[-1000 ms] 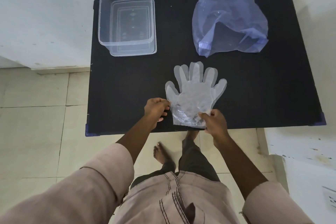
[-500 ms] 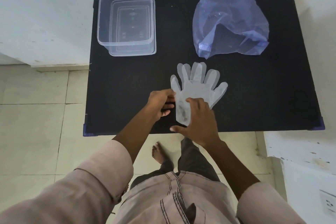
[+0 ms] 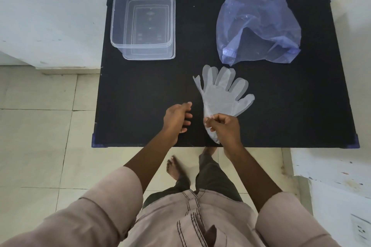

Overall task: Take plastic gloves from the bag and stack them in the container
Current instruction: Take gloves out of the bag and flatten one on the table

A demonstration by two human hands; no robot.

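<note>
While pinched at its cuff by the right hand (image 3: 224, 129), clear plastic glove (image 3: 222, 94) spread across the black tabletop (image 3: 140, 90), five fingers fanned toward the far side and slightly right. Cuff end gathered and folded between thumb and fingertips of that hand, a crumpled bit of plastic hanging below the knuckles near the table's near edge. Whether one glove or several layered together, cannot tell.

Left hand (image 3: 176, 119) just left of the glove, apart from it, fingers loosely curled and grasping nothing, poised above the dark surface.

Transparent rectangular container (image 3: 143, 26) standing at the far left corner of the table, open at the top, nothing visible inside but moulded marks on its base. Bluish translucent plastic bag (image 3: 259, 30) lying crumpled at the far right, mouth turned toward the near side, just beyond the glove's fingertips without touching them. Container and bag well apart, glove nearer than both and closer to the bag.

Pale sleeves rolled above the forearms, bare foot (image 3: 176, 168) on the tiled floor (image 3: 40, 126) under the near edge of the table. White wall socket (image 3: 361, 228) at the lower right.
</note>
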